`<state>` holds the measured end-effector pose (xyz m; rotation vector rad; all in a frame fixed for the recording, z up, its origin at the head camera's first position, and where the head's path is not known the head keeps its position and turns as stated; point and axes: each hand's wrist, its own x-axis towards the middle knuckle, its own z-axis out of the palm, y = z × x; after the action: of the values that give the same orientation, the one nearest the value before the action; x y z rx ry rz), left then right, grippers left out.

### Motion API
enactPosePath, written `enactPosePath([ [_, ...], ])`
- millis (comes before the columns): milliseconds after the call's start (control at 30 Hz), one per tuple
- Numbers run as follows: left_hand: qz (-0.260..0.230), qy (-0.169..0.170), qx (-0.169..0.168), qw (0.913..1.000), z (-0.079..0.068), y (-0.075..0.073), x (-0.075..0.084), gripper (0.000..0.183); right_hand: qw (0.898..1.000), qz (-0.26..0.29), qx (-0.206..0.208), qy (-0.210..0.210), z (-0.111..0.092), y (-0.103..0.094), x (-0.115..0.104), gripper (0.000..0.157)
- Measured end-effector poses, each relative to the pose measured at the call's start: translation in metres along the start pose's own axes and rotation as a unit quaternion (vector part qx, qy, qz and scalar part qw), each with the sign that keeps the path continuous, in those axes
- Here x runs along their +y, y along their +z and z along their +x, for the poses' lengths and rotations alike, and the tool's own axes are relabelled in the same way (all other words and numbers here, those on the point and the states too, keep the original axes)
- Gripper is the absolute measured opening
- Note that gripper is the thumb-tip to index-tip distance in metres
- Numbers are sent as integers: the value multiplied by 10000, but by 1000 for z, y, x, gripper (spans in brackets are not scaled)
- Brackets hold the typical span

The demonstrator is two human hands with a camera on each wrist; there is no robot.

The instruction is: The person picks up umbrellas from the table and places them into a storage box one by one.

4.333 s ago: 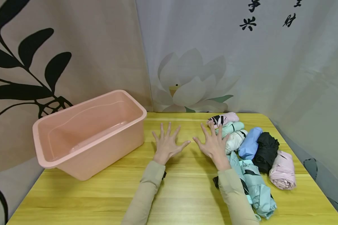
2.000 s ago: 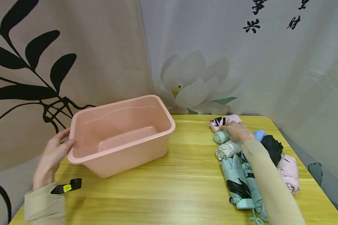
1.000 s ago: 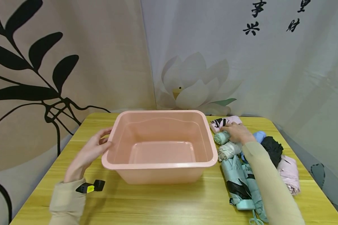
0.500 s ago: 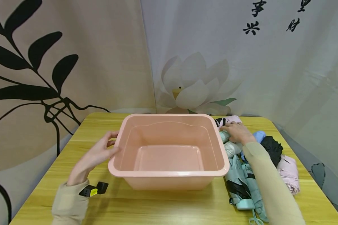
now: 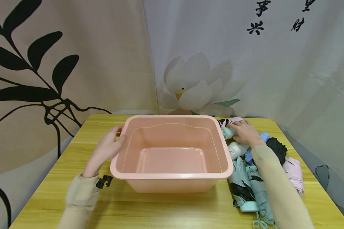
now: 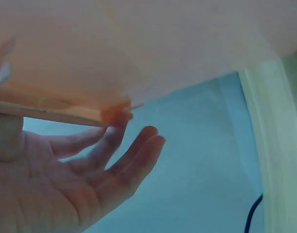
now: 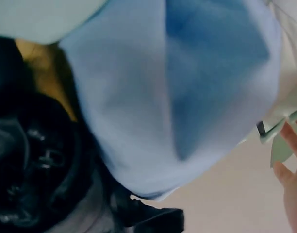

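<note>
A pink plastic basin (image 5: 172, 186) stands mid-table with nothing inside. My left hand (image 5: 107, 146) grips its left rim, thumb on top. The left wrist view shows fingertips (image 6: 122, 116) under the rim, with the other fingers loosely bent. At the right, my right hand (image 5: 246, 132) pinches a rolled mint-green umbrella (image 5: 228, 132), partly hidden behind the basin's rim. Beside that hand lie a white rolled umbrella (image 5: 237, 150) and a blue one (image 5: 248, 157). Blue fabric (image 7: 124, 97) fills much of the right wrist view, my right hand at its edge.
A lilac-and-black umbrella (image 5: 235, 119) lies at the back. Further right are a black umbrella (image 5: 277, 149) and a lilac one (image 5: 294, 173). Two teal folding umbrellas (image 5: 242, 181) lie in front, close beside the basin. A printed curtain (image 5: 109, 63) hangs behind the wooden table (image 5: 160, 210).
The basin has been drawn from the left to mid-table, up against the umbrellas. My left hand has slid farther back along its rim. My right hand has shifted slightly with the mint-green umbrella.
</note>
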<state>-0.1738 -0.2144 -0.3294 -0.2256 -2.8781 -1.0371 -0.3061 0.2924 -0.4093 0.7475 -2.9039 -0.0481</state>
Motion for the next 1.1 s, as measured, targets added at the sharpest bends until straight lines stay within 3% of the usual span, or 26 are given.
enactPosePath([
  [167,343,10,257,9991,5,1,-1,48,9983,329,347,332,-4,-3,5,58],
  [300,373,-11,264,9990,6,2,-2,49,9920,675,882,604,-7,-6,7,58],
  [533,270,-22,306,9992,10,6,-2,50,9719,1288,1706,989,-9,-19,4,55],
  [633,278,-18,344,9990,10,8,-1,50,9587,1578,2099,1091,-6,-29,0,54],
  [833,220,25,392,9990,10,9,-1,50,9274,1975,3024,974,2,-47,-5,52],
  [1100,215,-14,327,9992,9,7,-1,50,9031,2007,3766,484,10,-68,-17,49],
])
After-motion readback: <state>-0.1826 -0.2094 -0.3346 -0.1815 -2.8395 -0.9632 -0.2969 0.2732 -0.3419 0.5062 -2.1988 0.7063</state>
